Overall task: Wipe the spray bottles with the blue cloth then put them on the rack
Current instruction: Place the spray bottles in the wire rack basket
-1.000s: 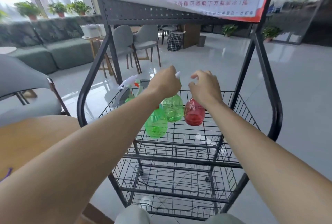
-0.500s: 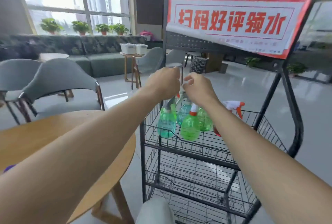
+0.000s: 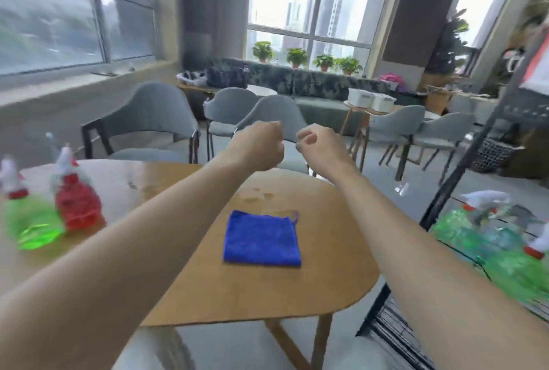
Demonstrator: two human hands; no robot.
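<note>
Two spray bottles stand on the wooden counter (image 3: 208, 289) at its left edge, touching: a green bottle (image 3: 29, 227) and a red bottle (image 3: 77, 206), both with white trigger heads. One blue cloth (image 3: 261, 239) lies flat mid-counter, square and fuzzy. In the rack (image 3: 445, 191) at right sit blurred green bottles (image 3: 463, 230), too smeared to count. Grey chairs (image 3: 154, 120) stand behind. The left hand (image 3: 258, 147) and right hand (image 3: 319, 147) hover above the counter, fingers curled, holding nothing.

Smooth wooden worktop (image 3: 267, 289) with a faint sheen; fuzzy matt blue cloth (image 3: 262, 238); glossy see-through plastic bottles, red (image 3: 77, 205) and green (image 3: 31, 225); black metal wire rack (image 3: 445, 191).
</note>
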